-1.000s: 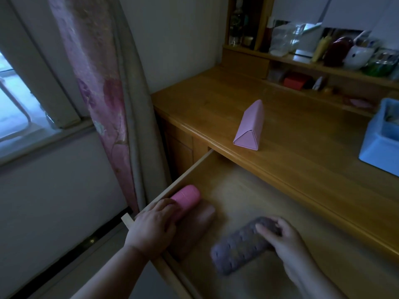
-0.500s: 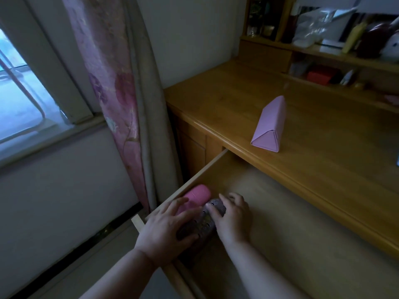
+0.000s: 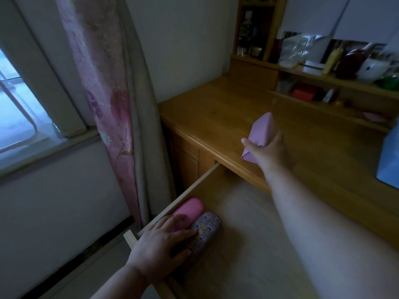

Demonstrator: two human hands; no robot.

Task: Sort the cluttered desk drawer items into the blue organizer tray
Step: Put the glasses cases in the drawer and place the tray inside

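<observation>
The open wooden drawer (image 3: 194, 186) holds a pink case (image 3: 189, 209) and a patterned purple case (image 3: 206, 230) side by side in its left front corner. My left hand (image 3: 159, 249) lies flat across both cases, fingers spread. On the desk top, my right hand (image 3: 266, 151) is closed around the near end of a pink triangular case (image 3: 262, 128). A slice of the blue organizer tray (image 3: 389, 160) shows at the right edge.
The desk top (image 3: 216, 108) stretches back to shelves (image 3: 323, 78) crowded with bottles, a red box and a mug. A floral curtain (image 3: 103, 93) and a window hang at the left. The drawer floor to the right of the cases is bare wood.
My right hand has left the purple case in the drawer and reached up to the desk top, closing on the pink triangular case. My left hand stayed on the cases.
</observation>
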